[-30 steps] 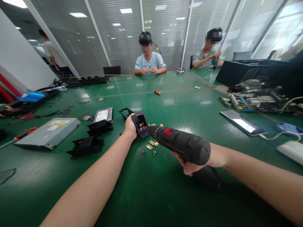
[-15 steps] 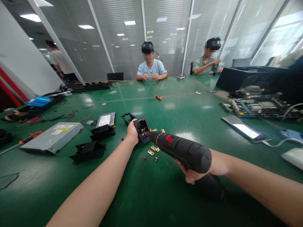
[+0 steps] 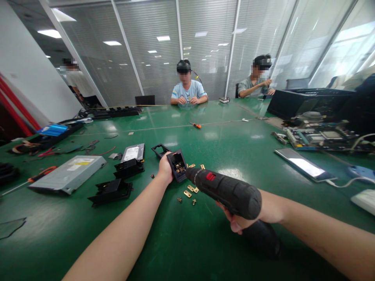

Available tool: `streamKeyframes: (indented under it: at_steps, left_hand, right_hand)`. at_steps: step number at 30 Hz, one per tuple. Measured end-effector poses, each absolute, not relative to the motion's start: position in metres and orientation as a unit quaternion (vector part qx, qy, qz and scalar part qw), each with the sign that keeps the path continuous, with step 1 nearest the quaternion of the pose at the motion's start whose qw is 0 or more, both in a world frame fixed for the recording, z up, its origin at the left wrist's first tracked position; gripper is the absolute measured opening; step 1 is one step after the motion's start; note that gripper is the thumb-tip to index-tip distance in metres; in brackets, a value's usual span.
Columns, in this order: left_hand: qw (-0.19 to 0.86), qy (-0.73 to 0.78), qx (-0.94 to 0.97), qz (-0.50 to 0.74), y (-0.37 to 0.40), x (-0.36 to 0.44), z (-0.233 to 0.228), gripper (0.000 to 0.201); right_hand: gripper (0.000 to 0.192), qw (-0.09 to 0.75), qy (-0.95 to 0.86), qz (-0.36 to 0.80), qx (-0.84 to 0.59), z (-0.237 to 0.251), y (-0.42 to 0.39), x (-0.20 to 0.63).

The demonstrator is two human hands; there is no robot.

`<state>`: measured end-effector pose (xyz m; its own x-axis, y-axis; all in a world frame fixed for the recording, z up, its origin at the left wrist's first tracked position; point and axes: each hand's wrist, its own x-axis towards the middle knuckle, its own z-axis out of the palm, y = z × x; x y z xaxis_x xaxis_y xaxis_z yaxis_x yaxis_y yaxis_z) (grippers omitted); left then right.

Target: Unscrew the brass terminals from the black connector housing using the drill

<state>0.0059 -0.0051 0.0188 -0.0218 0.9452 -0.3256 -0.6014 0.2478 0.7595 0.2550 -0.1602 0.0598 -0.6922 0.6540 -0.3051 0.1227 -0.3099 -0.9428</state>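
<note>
On the green table (image 3: 205, 249), left hand (image 3: 165, 170) still holding black socket (image 3: 178, 166), driver (image 3: 225, 191) unmoved.

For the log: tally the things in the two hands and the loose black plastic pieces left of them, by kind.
Electric screwdriver, in right hand: 1
Black socket housing, in left hand: 1
Loose black plastic pieces: 3
Total: 5

The broad green surface (image 3: 222, 136) is smooth and glossy — ceiling lights mirror in it. The black pistol-shaped electric screwdriver (image 3: 231, 193) has a matt, finely grained plastic or rubber body with a shiny red switch. The small black plastic socket housing (image 3: 179, 166) looks matt; the scattered little brass contact pieces (image 3: 190, 189) gleam as polished metal. The flat grey metal drive case (image 3: 68, 177) is dull — brushed-looking.
</note>
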Motion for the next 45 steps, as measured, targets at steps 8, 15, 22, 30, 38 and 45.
streamKeyframes:
  at_steps: [8,15,22,30,38,45]
  left_hand:
    - [0.648,0.448,0.228,0.571,-0.006,0.006,0.019,0.014]
    - [0.643,0.451,0.229,0.575,-0.006,0.007,0.02,0.016]
    - [0.647,0.443,0.23,0.577,-0.006,0.007,0.019,0.013]
    - [0.647,0.445,0.233,0.574,-0.005,0.006,0.019,0.015]
    - [0.653,0.439,0.227,0.574,-0.005,0.005,0.018,0.014]
    - [0.655,0.434,0.221,0.577,-0.005,0.004,0.017,0.013]
  right_hand:
    - [0.051,0.195,-0.545,0.742,-0.337,0.056,-0.159,0.255]
    - [0.058,0.193,-0.547,0.744,-0.331,0.059,-0.16,0.255]
    - [0.043,0.193,-0.566,0.728,-0.336,0.06,-0.16,0.255]
    - [0.044,0.189,-0.555,0.736,-0.339,0.058,-0.16,0.255]
    - [0.042,0.191,-0.549,0.744,-0.329,0.054,-0.158,0.256]
    - [0.041,0.169,-0.572,0.742,-0.307,0.029,-0.151,0.263]
